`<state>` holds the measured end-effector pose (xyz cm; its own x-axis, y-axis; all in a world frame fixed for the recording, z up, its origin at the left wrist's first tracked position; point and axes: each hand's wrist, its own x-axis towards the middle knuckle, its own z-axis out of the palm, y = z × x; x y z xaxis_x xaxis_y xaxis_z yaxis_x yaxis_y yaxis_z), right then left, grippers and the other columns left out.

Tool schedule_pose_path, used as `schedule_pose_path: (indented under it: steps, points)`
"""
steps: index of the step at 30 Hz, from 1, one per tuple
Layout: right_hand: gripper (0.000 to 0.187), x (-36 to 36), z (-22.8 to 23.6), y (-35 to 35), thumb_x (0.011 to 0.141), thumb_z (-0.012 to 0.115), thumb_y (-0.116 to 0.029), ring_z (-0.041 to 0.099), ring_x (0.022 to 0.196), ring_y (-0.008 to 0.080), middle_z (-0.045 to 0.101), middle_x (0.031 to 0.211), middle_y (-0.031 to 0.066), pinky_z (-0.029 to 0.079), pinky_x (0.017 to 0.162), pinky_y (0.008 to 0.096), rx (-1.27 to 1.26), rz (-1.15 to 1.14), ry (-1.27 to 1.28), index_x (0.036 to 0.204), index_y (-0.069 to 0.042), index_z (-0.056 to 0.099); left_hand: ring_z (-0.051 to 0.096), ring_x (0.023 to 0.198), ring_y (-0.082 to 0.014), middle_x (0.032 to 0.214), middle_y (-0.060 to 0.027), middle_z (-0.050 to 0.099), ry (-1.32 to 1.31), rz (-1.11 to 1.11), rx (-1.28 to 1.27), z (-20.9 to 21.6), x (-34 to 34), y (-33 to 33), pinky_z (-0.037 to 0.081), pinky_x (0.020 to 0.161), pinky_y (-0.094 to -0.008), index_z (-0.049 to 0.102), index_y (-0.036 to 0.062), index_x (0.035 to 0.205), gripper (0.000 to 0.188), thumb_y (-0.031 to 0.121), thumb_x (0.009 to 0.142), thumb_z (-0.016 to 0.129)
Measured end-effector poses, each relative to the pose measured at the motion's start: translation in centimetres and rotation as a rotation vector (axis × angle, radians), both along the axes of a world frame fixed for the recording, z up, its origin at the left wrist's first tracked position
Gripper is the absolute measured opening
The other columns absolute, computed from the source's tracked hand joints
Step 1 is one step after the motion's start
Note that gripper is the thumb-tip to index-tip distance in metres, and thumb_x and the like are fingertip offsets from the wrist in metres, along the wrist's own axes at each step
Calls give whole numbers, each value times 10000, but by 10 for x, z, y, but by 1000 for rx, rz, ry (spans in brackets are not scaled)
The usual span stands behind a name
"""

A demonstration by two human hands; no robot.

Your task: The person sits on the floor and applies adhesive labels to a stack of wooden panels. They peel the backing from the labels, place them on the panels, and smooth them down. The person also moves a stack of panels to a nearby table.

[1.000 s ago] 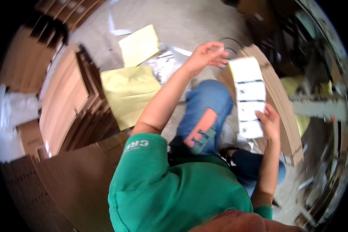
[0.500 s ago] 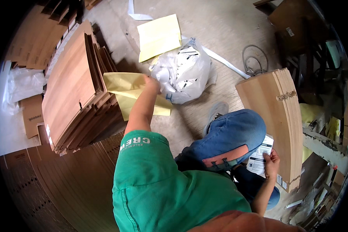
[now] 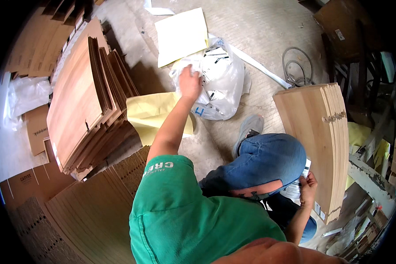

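Light falls on a grey concrete floor (image 3: 268, 26). Dark framework (image 3: 361, 75) stands at the upper right; a pale, chipped beam (image 3: 370, 179) shows lower on that side.

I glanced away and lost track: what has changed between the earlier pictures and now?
The left hand, first near the printed paper, swung left to the nearer yellow sheet, then right to the clear plastic bag. The right hand came down beside the knee, still gripping the printed paper. The far yellow sheet and wooden boards on the left stayed put.
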<state>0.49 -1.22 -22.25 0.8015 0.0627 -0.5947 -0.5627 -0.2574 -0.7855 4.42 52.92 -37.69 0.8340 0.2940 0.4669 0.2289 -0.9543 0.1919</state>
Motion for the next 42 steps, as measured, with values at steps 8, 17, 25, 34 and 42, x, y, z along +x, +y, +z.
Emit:
schedule_pose_path:
  steps: [8, 17, 25, 34, 42]
  points:
    - [178, -1, -14, 3, 777, 530, 61, 552, 775, 94, 631, 875, 42, 416, 740, 219, -99, 38, 8, 944, 20, 578, 455, 1121, -302, 1198, -138, 497, 701, 74, -465, -69, 107, -4, 407, 930, -364, 592, 102, 1059, 341, 57, 730, 511]
    - [184, -5, -27, -1, 759, 524, 62, 565, 772, 108, 637, 871, 53, 433, 738, 237, -129, -27, 148, 929, 29, 585, 411, 1160, -288, 1219, -107, 477, 556, 372, -141, -81, 149, 20, 367, 958, -369, 476, 111, 1222, 594, 333, 707, 671]
    - [134, 22, -45, -6, 772, 542, 45, 522, 708, 72, 617, 808, 13, 404, 671, 212, -154, 47, 105, 888, -2, 588, 548, 957, -309, 1001, -137, 588, 609, 270, -380, -88, 148, 36, 450, 805, -402, 567, 57, 973, 253, 188, 757, 575]
    - [161, 22, -42, 10, 771, 550, 61, 544, 786, 97, 624, 860, 37, 415, 735, 234, -184, 148, 77, 918, 6, 587, 447, 1156, -302, 1238, -118, 493, 705, 115, -16, -106, 189, 13, 347, 938, -436, 366, 172, 1299, 470, 186, 836, 446]
    - [567, 33, -20, 22, 715, 485, 137, 528, 761, 100, 575, 897, 43, 414, 688, 226, -367, 188, 55, 1250, -43, 433, 611, 849, -324, 943, -176, 621, 534, 243, -315, -78, 130, -3, 479, 734, -405, 596, 52, 962, 253, 198, 771, 518]
